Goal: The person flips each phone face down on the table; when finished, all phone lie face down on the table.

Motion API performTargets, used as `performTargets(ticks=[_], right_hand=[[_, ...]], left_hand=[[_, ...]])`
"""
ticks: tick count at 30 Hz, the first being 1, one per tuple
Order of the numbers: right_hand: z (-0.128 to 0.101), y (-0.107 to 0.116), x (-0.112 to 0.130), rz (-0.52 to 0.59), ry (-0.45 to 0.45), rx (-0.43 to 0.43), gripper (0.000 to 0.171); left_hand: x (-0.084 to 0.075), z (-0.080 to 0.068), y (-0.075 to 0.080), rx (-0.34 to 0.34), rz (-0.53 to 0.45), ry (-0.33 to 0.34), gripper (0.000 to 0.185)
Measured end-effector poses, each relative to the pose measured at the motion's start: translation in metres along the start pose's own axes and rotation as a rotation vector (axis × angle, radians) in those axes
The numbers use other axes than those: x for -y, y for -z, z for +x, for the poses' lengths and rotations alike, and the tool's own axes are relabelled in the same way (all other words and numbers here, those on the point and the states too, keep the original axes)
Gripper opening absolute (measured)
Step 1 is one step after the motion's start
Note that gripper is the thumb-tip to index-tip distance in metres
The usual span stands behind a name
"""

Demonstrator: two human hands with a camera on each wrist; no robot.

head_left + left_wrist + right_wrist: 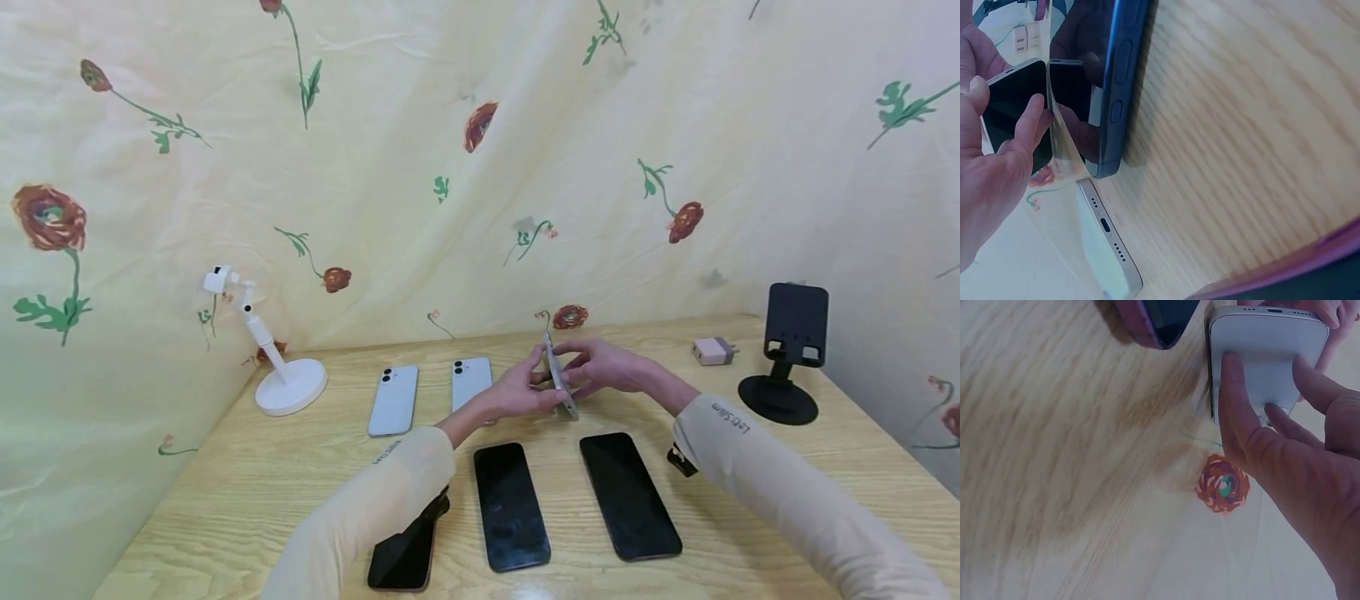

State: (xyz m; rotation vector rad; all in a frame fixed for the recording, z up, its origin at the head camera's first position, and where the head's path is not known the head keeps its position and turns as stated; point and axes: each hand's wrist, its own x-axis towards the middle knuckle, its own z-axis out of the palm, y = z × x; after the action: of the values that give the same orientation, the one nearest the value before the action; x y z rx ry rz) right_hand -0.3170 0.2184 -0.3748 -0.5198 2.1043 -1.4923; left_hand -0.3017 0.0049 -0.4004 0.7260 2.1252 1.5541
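At nine o'clock on the wooden table (247, 492) stands a white stand (279, 367), and just right of it two pale phones (393, 400) lie face down side by side. Past twelve o'clock of the two dark phones (511, 506) lying face up near the front edge, both hands hold a silver phone (558, 375) up on its edge above the table, between the two rows. The risk I see is a slip: the phone is smooth and held only by fingertips, so a loosened pinch could drop it onto the wood or onto the dark screens below, and a sleeve swinging low could nudge the phone half hidden under the left forearm at seven o'clock. The left hand (517, 393) reaches in from the lower left, arm stretched forward, its fingers and thumb pinching the screen side of the silver phone. The right hand (603, 367) comes from the right with the wrist bent inward, fingers (1238, 400) spread across the pale back and clamped on it. Farther right, at two o'clock, a small charger plug (712, 351) sits near the wall, and a black phone stand (783, 354) stands beside it.
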Motion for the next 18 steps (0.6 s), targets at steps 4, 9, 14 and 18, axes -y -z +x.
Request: performTargets(ticks=[4,9,14,18], right_hand=[[0.0003,-0.0018,-0.0007,-0.016,-0.001,0.018,0.06],[0.001,-0.0046,-0.0023,-0.051,-0.029,0.008,0.063],[0.0026,-0.0052,-0.0042,-0.086,-0.05,-0.008,0.066],[0.0037,-0.0056,-0.004,-0.124,-0.066,-0.02,0.069]], left_hand=[[0.0005,-0.0003,0.0015,0.011,-0.06,0.008,0.09],[0.0028,-0.0014,0.0037,0.015,-0.083,0.017,0.092],[0.004,-0.0029,0.0049,0.009,-0.07,0.027,0.093],[0.0036,-0.0047,0.0061,0.003,-0.028,0.029,0.092]])
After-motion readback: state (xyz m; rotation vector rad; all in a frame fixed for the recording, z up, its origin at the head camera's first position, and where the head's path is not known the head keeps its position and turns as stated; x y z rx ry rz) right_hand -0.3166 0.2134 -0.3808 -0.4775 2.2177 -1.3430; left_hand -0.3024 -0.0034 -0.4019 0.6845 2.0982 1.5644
